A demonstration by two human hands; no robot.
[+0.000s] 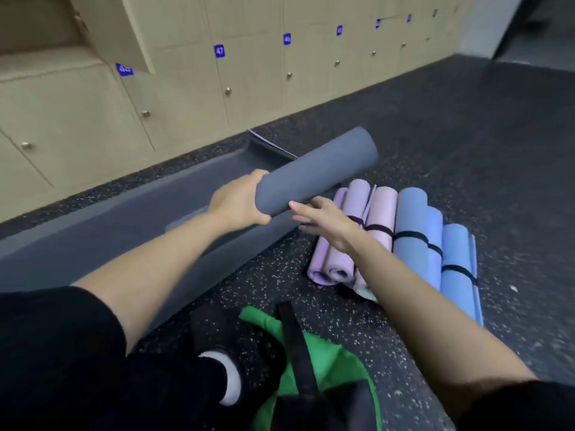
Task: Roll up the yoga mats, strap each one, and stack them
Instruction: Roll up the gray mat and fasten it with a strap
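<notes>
A rolled dark grey yoga mat [317,171] is lifted off the floor, pointing up and to the right. My left hand [239,200] grips its near end. Just below that end, my right hand [323,217] is flat with fingers spread, holding nothing. On the floor to the right lie several rolled mats side by side: pink ones [361,219] and blue ones [435,244], each bound by a black strap [410,235]. Another dark grey mat [124,225] lies unrolled flat along the left.
Beige lockers [186,82] with blue number tags line the wall at the back. A green bag [314,365] with a black strap lies at my feet beside my black shoe [217,334]. The floor is dark speckled rubber [466,135].
</notes>
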